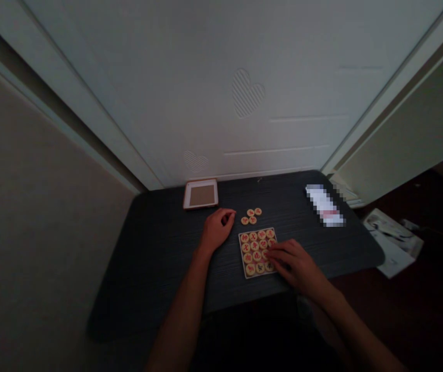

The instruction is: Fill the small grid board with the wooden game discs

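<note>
A small square tray (241, 257) lies on the dark table (159, 258), filled with round wooden game pieces (253, 246) marked in red and black. My right hand (293, 263) rests on the tray's right side, fingers stretched over the pieces there. A few loose pieces (251, 215) lie just beyond the tray. My left hand (217, 227) sits on the table left of those loose pieces, fingers curled in with the thumb against them; whether it holds a piece is hidden.
An empty box lid (201, 195) with a pale rim lies at the table's far edge near the white door. A blurred white item (325, 205) lies at the far right. Papers (394, 240) lie on the floor right of the table.
</note>
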